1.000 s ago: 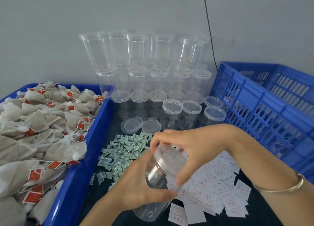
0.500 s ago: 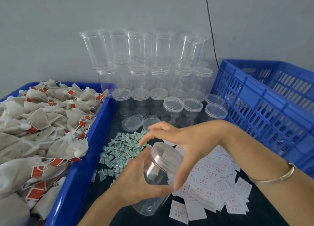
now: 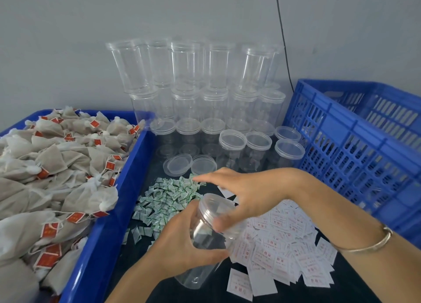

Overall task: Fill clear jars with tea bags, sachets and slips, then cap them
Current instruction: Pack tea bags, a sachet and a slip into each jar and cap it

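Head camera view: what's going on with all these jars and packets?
A person is packing jars by hand. Their left hand grips a clear jar, tilted and seemingly empty, while the right hand holds its lid, as if to twist it; on or off, I cannot tell. Tea bags fill the blue tub, with green sachets and white slips heaped alongside.

Blue all round there: the near-left tray [image 3: 107, 223] was solid blue, heaped with beige tea bags [image 3: 57, 166] carrying red tags [image 3: 110, 165], and the crate [image 3: 341, 157] on the right was the same blue, its walls a slotted lattice. Between them, green-and-white sachets [image 3: 168, 198] and white slips [image 3: 280, 245] printed in red lay on a black table [image 3: 211, 294]. The held jar [image 3: 205, 234] and the far stacked jars [image 3: 200, 97] were clear against a grey wall [image 3: 68, 41].
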The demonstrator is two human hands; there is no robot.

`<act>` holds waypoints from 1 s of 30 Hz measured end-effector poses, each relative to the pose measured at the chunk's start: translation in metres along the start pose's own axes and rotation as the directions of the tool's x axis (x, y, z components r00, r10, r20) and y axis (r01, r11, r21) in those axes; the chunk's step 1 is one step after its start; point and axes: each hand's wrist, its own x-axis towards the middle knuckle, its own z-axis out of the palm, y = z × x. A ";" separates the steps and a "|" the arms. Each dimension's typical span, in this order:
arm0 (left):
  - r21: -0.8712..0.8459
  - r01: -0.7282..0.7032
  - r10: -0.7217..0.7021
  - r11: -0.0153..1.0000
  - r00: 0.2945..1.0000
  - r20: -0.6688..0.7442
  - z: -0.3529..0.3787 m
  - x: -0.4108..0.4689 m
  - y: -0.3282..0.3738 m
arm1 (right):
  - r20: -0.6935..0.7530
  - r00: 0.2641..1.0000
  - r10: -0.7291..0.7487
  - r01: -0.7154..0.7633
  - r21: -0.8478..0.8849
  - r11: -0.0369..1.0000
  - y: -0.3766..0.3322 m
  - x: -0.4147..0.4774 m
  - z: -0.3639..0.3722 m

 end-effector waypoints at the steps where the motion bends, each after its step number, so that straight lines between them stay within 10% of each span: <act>1: 0.000 -0.001 0.001 1.000 1.000 0.009 0.000 0.000 -0.002 | -0.056 0.995 0.083 -0.085 -0.036 0.996 -0.001 0.004 0.002; 3: 0.008 0.000 0.000 1.000 1.000 0.016 0.001 -0.001 -0.003 | -0.089 0.980 0.181 -0.192 -0.145 0.971 -0.004 0.007 0.004; 9: 0.111 0.001 -0.001 0.994 1.000 0.004 0.006 -0.003 -0.005 | 0.095 0.989 -0.118 0.115 0.031 0.993 0.003 -0.001 -0.002; 15: 0.181 0.000 -0.001 0.983 1.000 0.002 0.006 -0.003 -0.006 | 0.027 0.979 0.200 -0.193 -0.165 0.967 -0.001 0.008 0.009; 23: -0.029 0.011 -0.012 1.000 1.000 -0.012 -0.001 0.000 -0.006 | -0.036 0.994 -0.103 0.101 -0.074 0.992 -0.002 0.002 0.006; 30: -0.195 0.241 -0.264 0.951 0.959 -0.104 -0.014 -0.014 -0.033 | -0.378 0.917 -0.128 0.082 -0.134 0.988 0.016 0.000 -0.014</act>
